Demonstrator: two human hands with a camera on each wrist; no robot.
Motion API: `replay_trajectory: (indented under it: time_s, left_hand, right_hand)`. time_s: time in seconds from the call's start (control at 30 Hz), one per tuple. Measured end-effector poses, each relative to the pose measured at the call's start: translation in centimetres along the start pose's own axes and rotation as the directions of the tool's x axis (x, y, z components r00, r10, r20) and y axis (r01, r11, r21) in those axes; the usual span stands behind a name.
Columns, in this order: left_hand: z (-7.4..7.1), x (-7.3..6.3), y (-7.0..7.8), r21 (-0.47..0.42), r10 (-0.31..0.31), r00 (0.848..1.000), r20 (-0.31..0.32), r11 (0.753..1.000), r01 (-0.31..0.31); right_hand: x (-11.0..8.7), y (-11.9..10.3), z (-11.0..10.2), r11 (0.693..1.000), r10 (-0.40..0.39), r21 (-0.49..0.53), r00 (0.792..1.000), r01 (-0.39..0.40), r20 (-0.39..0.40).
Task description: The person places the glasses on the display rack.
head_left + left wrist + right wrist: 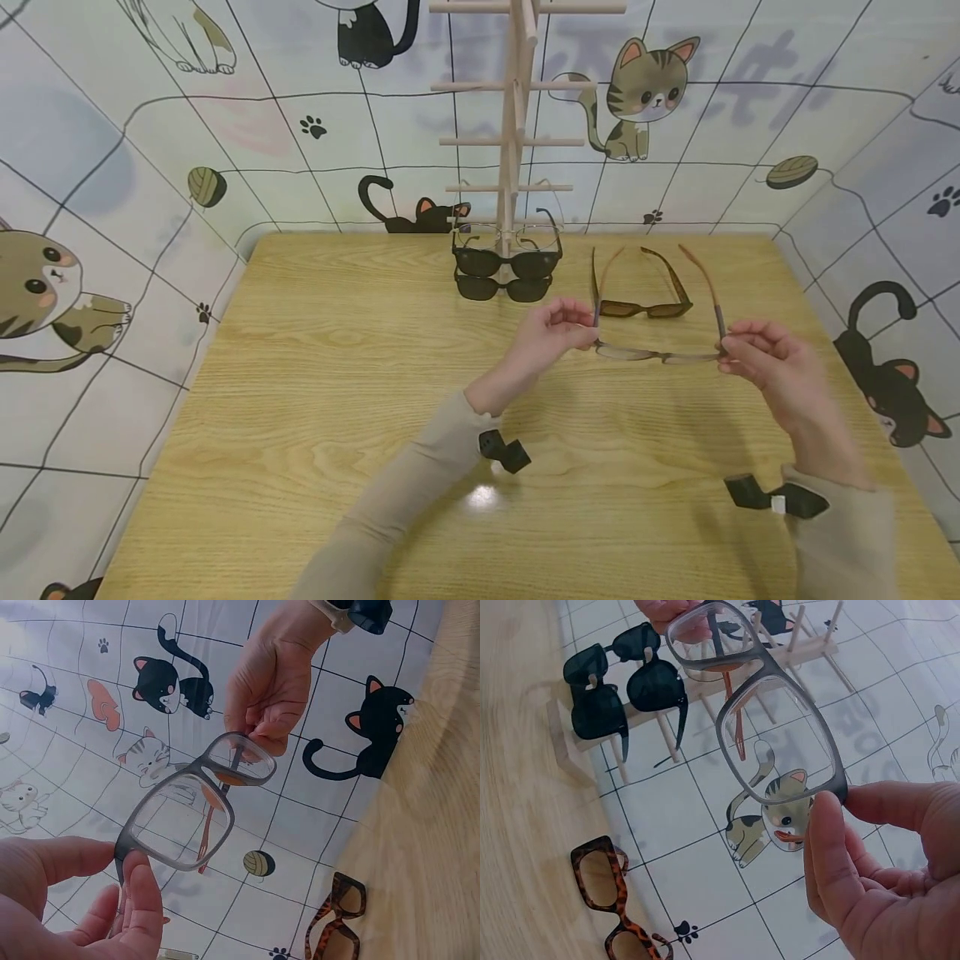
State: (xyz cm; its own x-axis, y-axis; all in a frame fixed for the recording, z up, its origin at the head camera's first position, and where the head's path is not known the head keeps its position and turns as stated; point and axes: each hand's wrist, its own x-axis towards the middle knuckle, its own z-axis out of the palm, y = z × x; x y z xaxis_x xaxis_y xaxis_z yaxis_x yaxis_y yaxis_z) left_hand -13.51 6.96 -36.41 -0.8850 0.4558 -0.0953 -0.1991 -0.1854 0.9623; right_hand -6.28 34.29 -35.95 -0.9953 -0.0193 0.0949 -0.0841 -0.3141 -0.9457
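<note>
Cat-print backdrop [330,183] meets the desk [322,375]. Head view: gray-framed eyeglasses [662,357] span crosswise above it, ends pinched by left hand [546,337] and right hand [780,375]; wooden display rack [507,167] stands forward-left, nearer the left hand. Left-wrist view: long axis slants toward the right hand. Right-wrist view: rack lies beyond the left-held lens.

The right hand [889,874] pinches gray-framed glasses [767,666].

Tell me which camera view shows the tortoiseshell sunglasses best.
The head view: the tortoiseshell sunglasses fit wholly inside that picture, with both temples visible. The right wrist view shows their front larger, the spotted pattern clearer, but the bottom edge cuts it off. The left wrist view also cuts them off at the bottom.
</note>
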Motion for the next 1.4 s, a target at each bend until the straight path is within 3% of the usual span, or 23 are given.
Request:
replay_trajectory:
  time_s: [0.37,0.57,0.9,1.17,1.4]
  left_hand:
    - [0.0,-0.3,3.3,-0.022,0.13,0.991,-0.011,0.991,-0.13]
    - [-0.3,-0.5,4.8,-0.034,0.169,0.985,-0.037,0.985,-0.17]
    - [-1.3,-1.2,7.0,-0.066,0.21,0.974,-0.081,0.974,-0.215]
    - [-2.4,-1.8,8.3,-0.12,0.255,0.96,-0.115,0.956,-0.268]
    - [-3.1,-2.2,9.2,-0.143,0.308,0.939,-0.154,0.933,-0.33]
  right_hand:
    - [1.4,-2.4,1.4,1.0,-0.027,-0.006,0.999,0.028,0.029]
    - [2.4,-3.2,2.2,0.999,-0.05,0.022,0.996,0.049,0.068]
    - [4.0,-4.6,4.3,0.998,-0.06,0.01,0.996,0.06,0.066]
    - [5.6,-5.5,6.3,0.997,-0.053,-0.044,0.995,0.056,0.085]
    - [7.1,-5.9,7.5,0.999,-0.049,-0.001,0.991,0.05,0.124]
